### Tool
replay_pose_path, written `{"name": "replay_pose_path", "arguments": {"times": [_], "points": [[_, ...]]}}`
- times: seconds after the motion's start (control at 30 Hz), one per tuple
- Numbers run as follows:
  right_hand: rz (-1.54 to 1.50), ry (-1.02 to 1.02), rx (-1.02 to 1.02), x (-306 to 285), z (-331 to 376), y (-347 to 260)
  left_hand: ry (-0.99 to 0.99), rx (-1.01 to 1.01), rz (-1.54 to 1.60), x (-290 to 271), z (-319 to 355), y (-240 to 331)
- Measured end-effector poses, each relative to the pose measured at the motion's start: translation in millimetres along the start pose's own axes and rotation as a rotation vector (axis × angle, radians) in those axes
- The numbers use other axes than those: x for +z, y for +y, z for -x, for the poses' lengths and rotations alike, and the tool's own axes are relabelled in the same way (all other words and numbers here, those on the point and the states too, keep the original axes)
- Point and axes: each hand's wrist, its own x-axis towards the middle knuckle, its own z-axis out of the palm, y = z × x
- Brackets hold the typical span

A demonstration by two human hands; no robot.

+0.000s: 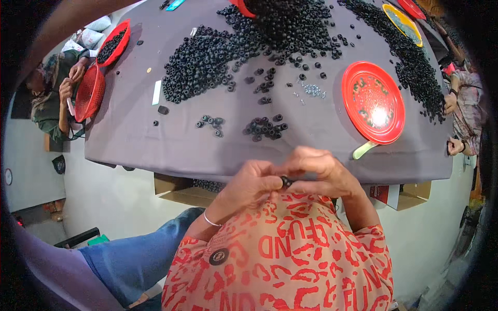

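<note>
In front of my body, just off the table's near edge, a small black round part (286,181) sits between my two hands. My left hand (250,182) is closed, with thumb and fingers pinched at the part's left side. On its other side, my right hand (322,173) curls its fingers and thumb around the part. The part is mostly covered by fingers, so its exact kind cannot be told. Nearest on the table are a small cluster of similar black ring-like parts (265,128) and a smaller group (210,123) left of it.
A large pile of black parts (199,65) covers the table's far middle. Small clear pieces (313,90) lie near a red plate (358,111) and a pale green-handled tool (363,150). Red baskets (90,93) stand left. Co-workers' hands (66,89) show at both sides; cardboard boxes (179,196) sit below.
</note>
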Motion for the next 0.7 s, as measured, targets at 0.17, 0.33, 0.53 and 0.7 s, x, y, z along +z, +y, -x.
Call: {"name": "replay_pose_path", "arguments": {"times": [0.17, 0.33, 0.53, 0.7], "points": [[-0.035, -0.165, -0.041, 2.8, 3.7, 5.3, -0.002, -0.089, 0.084, -8.3, 9.1, -19.9], [0.0, -0.145, -0.099, 7.6, 4.0, 5.0, 0.023, -0.133, 0.019, -8.9, 8.7, -17.8], [0.01, -0.132, -0.063, 15.6, 0.5, 3.0, -0.066, -0.147, 0.16, -21.1, 6.2, -26.8], [0.01, -0.148, -0.063, 23.6, -0.4, 13.5, -0.036, -0.126, 0.162, -24.5, 10.2, -28.3]]}}
